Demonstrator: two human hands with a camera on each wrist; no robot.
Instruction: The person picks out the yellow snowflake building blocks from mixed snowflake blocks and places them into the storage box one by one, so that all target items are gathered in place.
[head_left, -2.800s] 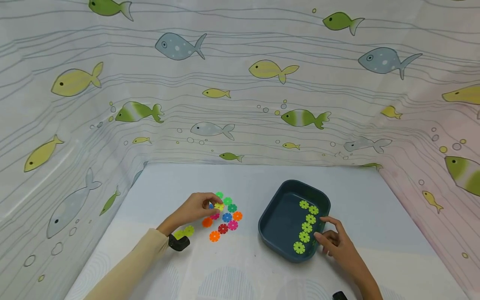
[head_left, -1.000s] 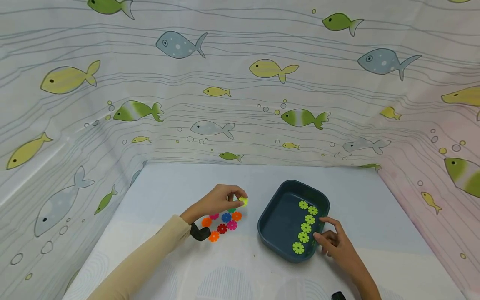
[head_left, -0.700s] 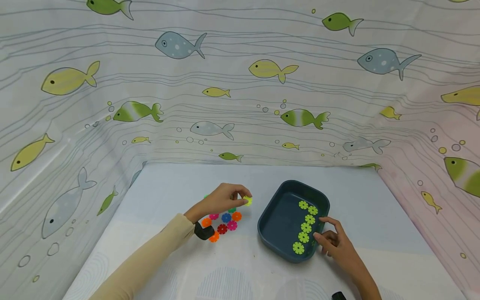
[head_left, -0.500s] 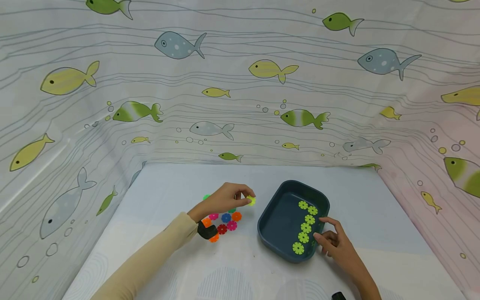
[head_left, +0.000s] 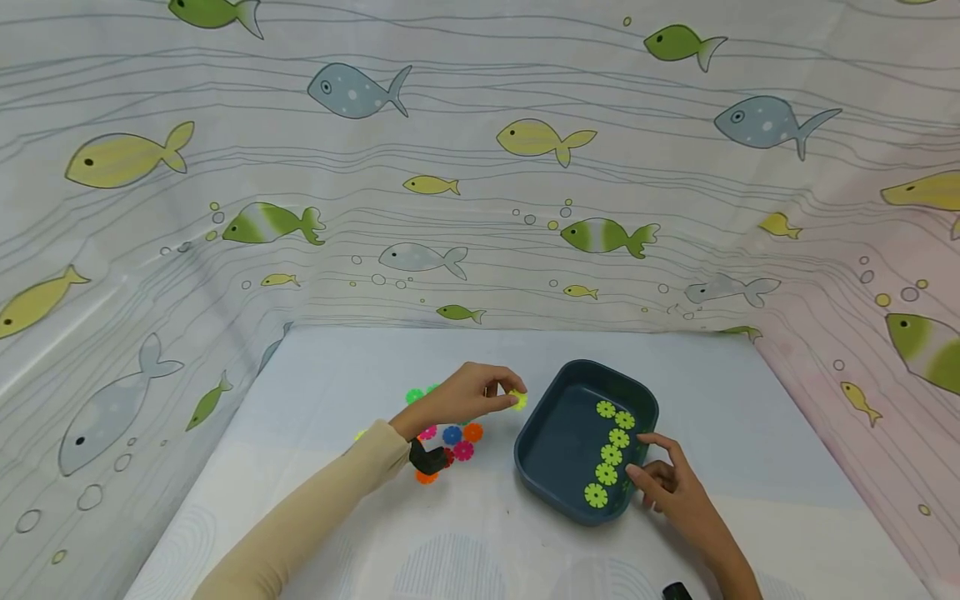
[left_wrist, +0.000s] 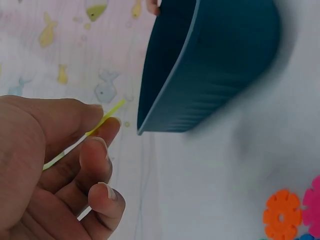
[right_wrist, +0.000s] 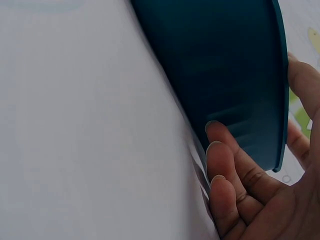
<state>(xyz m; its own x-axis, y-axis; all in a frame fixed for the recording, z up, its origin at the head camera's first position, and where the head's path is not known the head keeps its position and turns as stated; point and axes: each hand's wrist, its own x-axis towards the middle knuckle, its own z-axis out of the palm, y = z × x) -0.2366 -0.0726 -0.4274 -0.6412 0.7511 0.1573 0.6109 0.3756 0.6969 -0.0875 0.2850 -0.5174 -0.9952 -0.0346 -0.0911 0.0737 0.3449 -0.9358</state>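
Observation:
Left of the dark blue plastic tub (head_left: 536,475), my left hand (head_left: 468,393) pinches a yellow notched flower-shaped disc (head_left: 519,400) between thumb and fingers, above the table. In the left wrist view that disc (left_wrist: 111,113) shows edge-on, apart from the tub's rim (left_wrist: 165,90). My right hand (head_left: 671,483) grips the tub's right side. The right wrist view has its fingertips (right_wrist: 220,160) against the outer wall (right_wrist: 225,75), with the thumb over the rim. Inside the tub, several yellow-green discs (head_left: 611,455) form a line along the right side.
Loose discs lie left of the tub, partly hidden by my left arm: orange (head_left: 473,432), blue (head_left: 452,435), pink (head_left: 463,451) and green (head_left: 415,396) ones show. A yellow one (head_left: 360,435) peeks out by the sleeve. Fish-printed sheeting (head_left: 480,208) encloses the white table.
My left hand has picked the yellow disc up from the loose group and carried it right, close to the tub's left rim. The right hand and the tub have stayed in place.

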